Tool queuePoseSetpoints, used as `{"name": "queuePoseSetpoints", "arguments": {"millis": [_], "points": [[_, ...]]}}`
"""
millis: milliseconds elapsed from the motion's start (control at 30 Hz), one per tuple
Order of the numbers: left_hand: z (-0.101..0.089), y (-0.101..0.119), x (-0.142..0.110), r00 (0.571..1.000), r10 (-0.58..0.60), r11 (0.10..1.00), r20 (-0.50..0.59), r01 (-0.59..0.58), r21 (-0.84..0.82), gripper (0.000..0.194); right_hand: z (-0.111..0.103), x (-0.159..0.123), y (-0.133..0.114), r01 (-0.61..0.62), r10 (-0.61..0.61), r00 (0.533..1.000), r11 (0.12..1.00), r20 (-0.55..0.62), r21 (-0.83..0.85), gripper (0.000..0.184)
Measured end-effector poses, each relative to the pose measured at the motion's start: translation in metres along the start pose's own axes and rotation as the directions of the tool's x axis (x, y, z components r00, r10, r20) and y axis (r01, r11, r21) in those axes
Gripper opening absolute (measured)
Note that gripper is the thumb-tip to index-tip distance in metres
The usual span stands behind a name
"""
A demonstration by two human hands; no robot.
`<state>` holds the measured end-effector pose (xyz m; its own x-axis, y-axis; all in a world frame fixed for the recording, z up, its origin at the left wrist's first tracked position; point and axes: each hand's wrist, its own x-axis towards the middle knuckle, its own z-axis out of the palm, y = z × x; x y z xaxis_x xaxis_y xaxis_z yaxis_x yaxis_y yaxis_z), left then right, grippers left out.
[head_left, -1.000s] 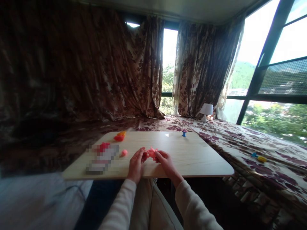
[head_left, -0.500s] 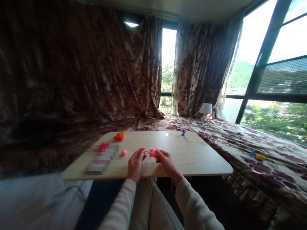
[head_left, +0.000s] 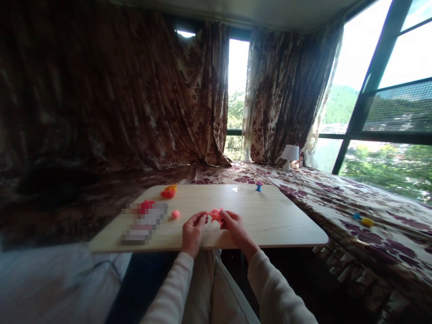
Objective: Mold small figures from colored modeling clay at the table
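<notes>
A pink, knobbly piece [head_left: 215,215] that looks like modelling clay is held between both hands, just above the near half of the table. My left hand [head_left: 193,231] is closed, its thumb and fingertips pinching the thin left end. At the other side my right hand [head_left: 235,227] pinches the piece's right end, covering part of it. A pink ball [head_left: 175,214] lies on the table, left of my left hand. The piece's exact shape is too small to make out.
On the pale wooden table [head_left: 270,229] are a blurred-out box [head_left: 145,225], a red lump [head_left: 146,207], a red and orange lump [head_left: 168,192] and a small blue object with a purple top [head_left: 258,186]. Blue and yellow bits [head_left: 367,222] lie on the flowered cover at right.
The fingers of my left hand have drawn together into a tighter pinch on the left end of the pink piece. My right hand keeps its hold.
</notes>
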<state>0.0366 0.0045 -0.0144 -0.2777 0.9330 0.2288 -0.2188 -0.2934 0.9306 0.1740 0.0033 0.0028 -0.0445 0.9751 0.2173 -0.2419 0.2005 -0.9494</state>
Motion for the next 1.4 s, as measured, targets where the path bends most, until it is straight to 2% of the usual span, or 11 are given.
{"name": "queuePoseSetpoints", "arguments": {"millis": [133,233,367,567,767,867,1000,1100,1200,1300,1400], "points": [[0.0,0.001,-0.001,1.0,0.022,1.0,-0.003,-0.022,0.012,0.033,0.001,-0.001,-0.002,-0.007,0.007,1.0,1.0,-0.008,0.015,0.036],[0.002,0.003,-0.003,0.992,0.123,0.989,0.013,-0.124,0.085,0.035,0.001,-0.001,-0.003,-0.019,0.02,1.0,1.0,-0.015,0.024,0.037],[0.005,0.004,-0.005,0.971,0.234,0.954,0.042,-0.238,0.18,0.027,0.002,-0.001,-0.003,-0.025,0.025,1.0,0.999,-0.011,0.021,0.039],[0.007,0.002,-0.005,0.972,0.231,0.948,0.042,-0.235,0.216,0.023,0.002,-0.001,-0.003,-0.008,0.009,1.0,1.0,0.014,-0.004,0.04],[0.008,0.008,-0.009,0.947,0.306,0.917,0.095,-0.32,0.239,0.021,0.003,-0.001,-0.003,-0.011,0.012,1.0,0.999,0.021,-0.04,0.042],[0.009,0.011,-0.01,0.943,0.321,0.906,0.087,-0.333,0.263,0.017,0.003,-0.002,-0.004,-0.023,0.024,1.0,0.998,0.019,-0.053,0.043],[0.01,0.012,-0.01,0.959,0.281,0.931,0.047,-0.284,0.23,0.016,0.004,-0.002,-0.005,-0.009,0.01,1.0,0.998,0.022,-0.057,0.043],[0.009,0.01,-0.008,0.992,0.124,0.986,0.034,-0.127,0.107,0.03,0.003,-0.001,-0.003,0.02,-0.02,1.0,0.999,0.008,-0.034,0.041],[0.009,0.008,-0.005,0.993,-0.019,0.999,0.113,0.023,-0.031,0.033,0.002,-0.001,-0.001,0.064,-0.063,0.998,0.997,0.018,-0.048,0.036],[0.01,0.007,-0.003,0.979,-0.052,0.996,0.199,0.064,-0.056,0.032,0.001,-0.002,-0.001,0.105,-0.099,0.992,0.991,0.075,-0.084,0.035],[0.011,0.008,-0.003,0.977,-0.063,0.995,0.203,0.077,-0.062,0.03,0.0,-0.002,-0.002,0.106,-0.093,0.989,0.989,0.117,-0.106,0.034]]}}
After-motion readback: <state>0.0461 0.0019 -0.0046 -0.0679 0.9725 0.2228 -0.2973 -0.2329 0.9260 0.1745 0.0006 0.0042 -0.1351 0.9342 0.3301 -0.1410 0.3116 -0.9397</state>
